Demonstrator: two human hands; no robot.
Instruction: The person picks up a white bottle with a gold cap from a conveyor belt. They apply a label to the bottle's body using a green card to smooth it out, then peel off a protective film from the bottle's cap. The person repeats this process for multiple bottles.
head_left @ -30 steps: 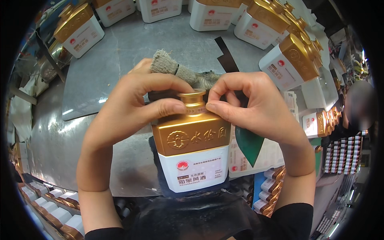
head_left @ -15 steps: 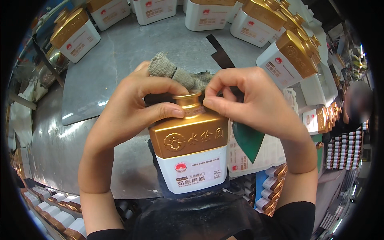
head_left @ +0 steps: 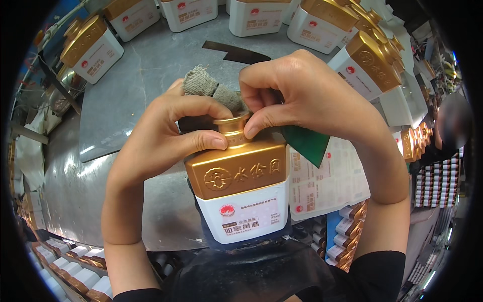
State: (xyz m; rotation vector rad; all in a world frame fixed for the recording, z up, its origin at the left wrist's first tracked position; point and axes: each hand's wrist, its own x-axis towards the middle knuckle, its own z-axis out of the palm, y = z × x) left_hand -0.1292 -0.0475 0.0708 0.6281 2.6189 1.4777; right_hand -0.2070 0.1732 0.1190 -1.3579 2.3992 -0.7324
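Left hand [head_left: 168, 126] pinching a gold-and-white bottle [head_left: 240, 194] by its neck, right hand [head_left: 299, 93] with thumb against it, that grip's closure unclear, matching bottles [head_left: 193, 15] across grey tabletop [head_left: 143, 70]

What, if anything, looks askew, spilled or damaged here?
Nothing looks visibly spilled or damaged; the bottle, with the left hand and right hand at its neck, looks whole. Only the dark strip seems odd: it slants out beyond the right hand, stepped in outline, its nature unclear.
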